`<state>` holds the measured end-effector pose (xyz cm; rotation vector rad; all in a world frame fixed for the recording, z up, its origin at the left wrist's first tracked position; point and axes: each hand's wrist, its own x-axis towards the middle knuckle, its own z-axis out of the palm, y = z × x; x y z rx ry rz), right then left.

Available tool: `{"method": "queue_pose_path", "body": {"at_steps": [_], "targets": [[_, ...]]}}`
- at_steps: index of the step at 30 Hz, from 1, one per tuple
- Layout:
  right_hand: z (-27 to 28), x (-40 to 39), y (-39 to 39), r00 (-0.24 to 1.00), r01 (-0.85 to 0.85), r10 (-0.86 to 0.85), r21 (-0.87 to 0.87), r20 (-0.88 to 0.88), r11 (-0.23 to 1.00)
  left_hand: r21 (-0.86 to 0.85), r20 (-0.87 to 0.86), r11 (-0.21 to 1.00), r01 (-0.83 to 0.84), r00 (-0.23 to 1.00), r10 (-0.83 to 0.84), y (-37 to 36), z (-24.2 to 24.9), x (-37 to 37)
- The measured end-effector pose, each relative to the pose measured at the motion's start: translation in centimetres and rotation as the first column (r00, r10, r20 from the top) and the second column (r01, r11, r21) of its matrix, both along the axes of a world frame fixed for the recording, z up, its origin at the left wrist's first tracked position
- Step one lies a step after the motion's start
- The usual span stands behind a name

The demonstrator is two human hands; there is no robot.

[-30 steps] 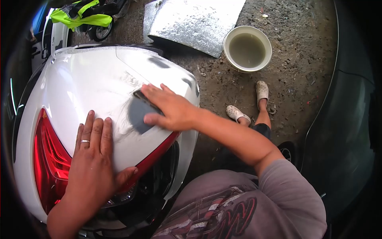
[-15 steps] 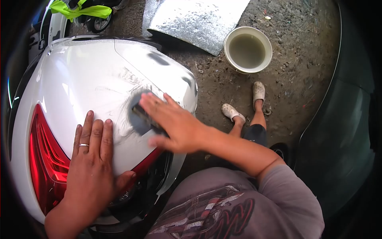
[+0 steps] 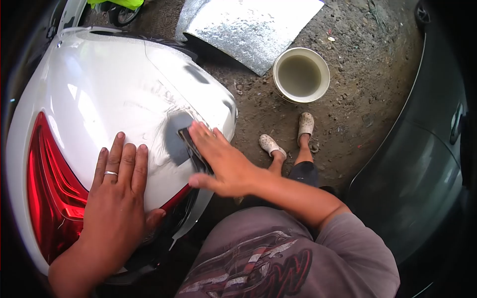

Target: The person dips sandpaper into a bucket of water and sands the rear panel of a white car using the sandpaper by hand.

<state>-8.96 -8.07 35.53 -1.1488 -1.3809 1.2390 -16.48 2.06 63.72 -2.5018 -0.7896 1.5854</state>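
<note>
My left hand lies flat on the white car panel, fingers stretched and slightly apart, a ring on one finger. My right hand presses a dark, flat sanding block against the panel, thumb at its lower end and fingers over its upper side. The block sits at the right edge of a round grey patch. Dark, wet-looking smears run over the white paint around the patch. Just left of my left hand is a red tail light. The block's underside is hidden.
A white bucket of cloudy water stands on the dirt ground. Beyond the panel lies a silvery sheet. A dark car stands at the right. Below the bucket are my feet in light clogs.
My right hand has slid the sanding block towards the lower right, showing more of the grey patch. My left hand stays flat on the panel. The camera view has shifted a little.
</note>
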Motion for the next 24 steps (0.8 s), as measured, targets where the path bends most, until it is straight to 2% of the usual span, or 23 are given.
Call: {"method": "queue_pose_path", "body": {"at_steps": [2, 4, 6, 10, 13, 16, 18, 20, 24], "targets": [[0.4, 0.2, -0.7, 0.999, 0.018, -0.02, 0.064, 0.033, 0.998, 0.004, -0.011, 1.0, -0.017, 1.0, 0.017, 0.1, 0.0, 0.3], [-1.2, -0.1, 2.3, 1.0, 0.003, -0.003, 0.023, 0.021, 1.0, 0.002, -0.023, 1.0, -0.012, 1.0, 0.012, -0.1, 0.0, 0.4], [-2.1, -0.4, 4.1, 0.996, 0.004, -0.008, -0.049, -0.087, 0.999, -0.006, -0.007, 1.0, -0.011, 1.0, 0.011, 0.1, 0.0, 0.1], [1.2, 0.7, -1.6, 1.0, -0.01, 0.01, 0.073, 0.003, 0.997, -0.014, -0.015, 0.999, -0.032, 0.999, 0.032, 0.1, 0.1, 0.0], [-1.1, 0.5, 2.7, 0.999, -0.033, 0.032, -0.024, -0.037, 0.999, -0.001, -0.026, 1.0, -0.008, 1.0, 0.008, 0.1, 0.1, 0.4], [-1.4, 0.5, 3.9, 0.997, -0.069, 0.066, -0.071, -0.034, 0.995, -0.007, 0.003, 1.0, -0.005, 1.0, 0.005, 0.4, 0.1, 0.1], [0.4, 1.6, -0.3, 0.995, -0.089, 0.088, 0.024, 0.037, 0.996, -0.017, 0.002, 1.0, -0.02, 1.0, 0.02, 0.5, 0.0, -0.3], [1.2, 1.1, -1.8, 0.997, -0.078, 0.077, 0.039, 0.023, 0.996, -0.006, 0.002, 0.999, -0.036, 0.999, 0.036, 0.6, -0.1, -0.4], [-1.6, 0.7, 4.0, 0.998, -0.058, 0.058, -0.002, -0.036, 0.998, -0.005, -0.044, 1.0, -0.004, 0.999, 0.004, 0.3, 0.2, 0.5]]}}
